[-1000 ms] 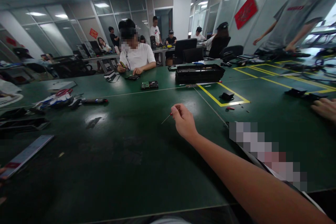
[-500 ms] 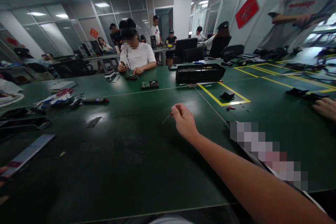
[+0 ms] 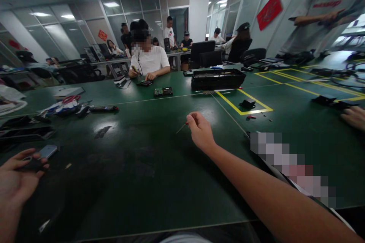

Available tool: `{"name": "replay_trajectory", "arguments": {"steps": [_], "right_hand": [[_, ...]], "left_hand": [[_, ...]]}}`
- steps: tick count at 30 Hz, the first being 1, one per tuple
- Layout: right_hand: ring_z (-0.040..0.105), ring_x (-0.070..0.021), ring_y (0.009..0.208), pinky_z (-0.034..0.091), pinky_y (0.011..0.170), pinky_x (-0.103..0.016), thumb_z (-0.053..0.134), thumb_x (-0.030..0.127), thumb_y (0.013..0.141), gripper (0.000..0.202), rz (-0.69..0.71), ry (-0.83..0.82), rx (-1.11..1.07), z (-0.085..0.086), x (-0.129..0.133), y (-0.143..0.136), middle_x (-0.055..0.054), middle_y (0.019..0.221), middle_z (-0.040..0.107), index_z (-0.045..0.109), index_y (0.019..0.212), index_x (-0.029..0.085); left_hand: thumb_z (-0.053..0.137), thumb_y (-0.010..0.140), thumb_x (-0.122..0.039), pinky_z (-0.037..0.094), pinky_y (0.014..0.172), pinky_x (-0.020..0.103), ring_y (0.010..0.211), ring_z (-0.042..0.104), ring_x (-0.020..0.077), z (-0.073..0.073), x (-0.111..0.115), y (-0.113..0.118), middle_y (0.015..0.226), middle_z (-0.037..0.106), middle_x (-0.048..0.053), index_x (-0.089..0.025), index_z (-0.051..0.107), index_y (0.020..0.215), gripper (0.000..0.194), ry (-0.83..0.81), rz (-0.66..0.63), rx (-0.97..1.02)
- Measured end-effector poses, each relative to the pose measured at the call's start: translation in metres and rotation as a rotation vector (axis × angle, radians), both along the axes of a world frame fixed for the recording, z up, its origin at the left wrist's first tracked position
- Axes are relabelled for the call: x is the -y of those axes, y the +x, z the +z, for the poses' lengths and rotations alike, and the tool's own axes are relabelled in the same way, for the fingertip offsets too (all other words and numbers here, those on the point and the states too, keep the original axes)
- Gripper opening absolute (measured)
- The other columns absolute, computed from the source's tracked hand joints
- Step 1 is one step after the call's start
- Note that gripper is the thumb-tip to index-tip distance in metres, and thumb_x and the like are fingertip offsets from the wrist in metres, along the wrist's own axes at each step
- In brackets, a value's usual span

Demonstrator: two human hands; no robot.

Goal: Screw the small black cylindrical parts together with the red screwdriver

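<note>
My right hand (image 3: 201,131) is closed in a pinch above the middle of the green table (image 3: 119,205). Between its fingertips is a thin screwdriver (image 3: 181,128), its slim metal shaft pointing down and left with a bit of red by the fingers. At the lower left, my left hand (image 3: 19,182) is palm up with its fingers curled round a small dark object (image 3: 30,164) whose kind I cannot make out. Beyond those fingers a flat silver-grey piece (image 3: 49,151) lies on the table, partly covered by the hand.
A long black housing (image 3: 218,79) and a green circuit board (image 3: 163,91) stand farther back. Left are a dark pen-like tool (image 3: 104,109) and heaped cables (image 3: 70,104). A co-worker (image 3: 149,59) sits opposite; another person's hand (image 3: 353,117) rests at right. Yellow tape (image 3: 256,112) marks the table.
My left hand has come into view from the left edge with the small dark object, now covering part of the flat silver-grey piece. My right hand and the screwdriver have hardly moved.
</note>
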State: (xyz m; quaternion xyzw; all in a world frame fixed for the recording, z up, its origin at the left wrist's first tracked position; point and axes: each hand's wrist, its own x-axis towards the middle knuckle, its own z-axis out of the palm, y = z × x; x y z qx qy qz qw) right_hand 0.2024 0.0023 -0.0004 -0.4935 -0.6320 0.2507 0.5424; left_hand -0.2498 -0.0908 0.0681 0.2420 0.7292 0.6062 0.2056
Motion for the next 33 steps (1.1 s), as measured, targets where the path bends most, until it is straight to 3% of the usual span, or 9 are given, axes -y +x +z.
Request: {"name": "replay_trajectory", "arguments": {"steps": [3, 5, 9, 13, 18, 23, 29, 33], "right_hand": [[0.059, -0.0179, 0.068, 0.042, 0.064, -0.031, 0.048, 0.045, 0.1, 0.028, 0.002, 0.002, -0.004, 0.001, 0.0, 0.0, -0.001, 0.074, 0.063, 0.061, 0.091, 0.022], [0.059, -0.0178, 0.068, 0.042, 0.065, -0.031, 0.048, 0.044, 0.099, 0.027, -0.001, 0.005, -0.007, 0.001, 0.0, 0.0, -0.001, 0.074, 0.062, 0.061, 0.091, 0.022], [0.059, -0.0177, 0.068, 0.043, 0.064, -0.031, 0.048, 0.045, 0.1, 0.028, 0.012, 0.004, -0.009, 0.002, 0.001, 0.001, -0.001, 0.074, 0.062, 0.061, 0.091, 0.022], [0.059, -0.0176, 0.068, 0.043, 0.064, -0.031, 0.048, 0.046, 0.1, 0.029, 0.016, -0.006, -0.021, 0.002, 0.001, 0.001, -0.001, 0.075, 0.063, 0.062, 0.092, 0.022], [0.056, -0.0163, 0.063, 0.041, 0.061, -0.03, 0.053, 0.05, 0.098, 0.032, 0.011, 0.007, 0.025, 0.005, 0.002, 0.001, 0.0, 0.072, 0.063, 0.066, 0.089, 0.022], [0.053, -0.0153, 0.059, 0.039, 0.06, -0.03, 0.055, 0.05, 0.097, 0.033, -0.006, 0.036, 0.084, 0.009, 0.006, 0.0, 0.002, 0.065, 0.058, 0.066, 0.082, 0.022], [0.062, -0.0168, 0.07, 0.046, 0.067, -0.031, 0.051, 0.04, 0.098, 0.024, 0.005, 0.045, -0.078, 0.008, 0.006, -0.001, -0.002, 0.078, 0.067, 0.064, 0.091, 0.022], [0.064, -0.0172, 0.073, 0.049, 0.07, -0.032, 0.053, 0.038, 0.096, 0.02, 0.079, 0.055, -0.145, 0.007, 0.008, -0.003, -0.003, 0.082, 0.07, 0.065, 0.096, 0.022]], "left_hand": [[0.051, 0.05, -0.009, 0.045, 0.055, 0.024, 0.062, 0.051, 0.0152, -0.007, -0.014, 0.018, 0.068, 0.053, 0.001, -0.018, 0.056, 0.077, 0.029, 0.118, 0.026, 0.242], [0.049, 0.055, -0.006, 0.046, 0.056, 0.023, 0.063, 0.051, 0.0146, -0.006, -0.025, 0.041, 0.067, 0.054, 0.0, -0.017, 0.058, 0.079, 0.027, 0.134, -0.023, 0.277], [0.051, 0.07, -0.004, 0.048, 0.064, 0.019, 0.071, 0.054, 0.0119, -0.001, -0.044, 0.091, 0.073, 0.057, -0.003, -0.017, 0.06, 0.087, 0.023, 0.121, -0.306, 0.259], [0.047, 0.067, -0.004, 0.046, 0.064, 0.02, 0.069, 0.054, 0.0126, -0.005, -0.064, 0.137, 0.074, 0.057, 0.001, -0.015, 0.06, 0.091, 0.03, 0.166, -0.446, 0.286], [0.05, 0.062, -0.013, 0.043, 0.064, 0.026, 0.069, 0.055, 0.0168, -0.016, -0.081, 0.192, 0.074, 0.057, 0.002, -0.015, 0.061, 0.093, 0.032, 0.149, -0.747, 0.091], [0.045, 0.077, -0.02, 0.045, 0.078, 0.033, 0.079, 0.056, 0.0194, -0.038, -0.085, 0.24, 0.082, 0.06, 0.003, -0.017, 0.062, 0.097, 0.027, 0.111, -1.013, -0.249], [0.056, 0.077, -0.01, 0.045, 0.102, 0.041, 0.109, 0.059, 0.0233, -0.076, -0.089, 0.252, 0.117, 0.061, 0.009, -0.018, 0.047, 0.134, 0.058, 0.042, -1.04, -0.632], [0.058, 0.086, -0.015, 0.048, 0.103, 0.043, 0.109, 0.061, 0.0244, -0.081, -0.092, 0.242, 0.117, 0.064, 0.01, -0.018, 0.059, 0.122, 0.036, 0.03, -1.054, -0.673]]}}
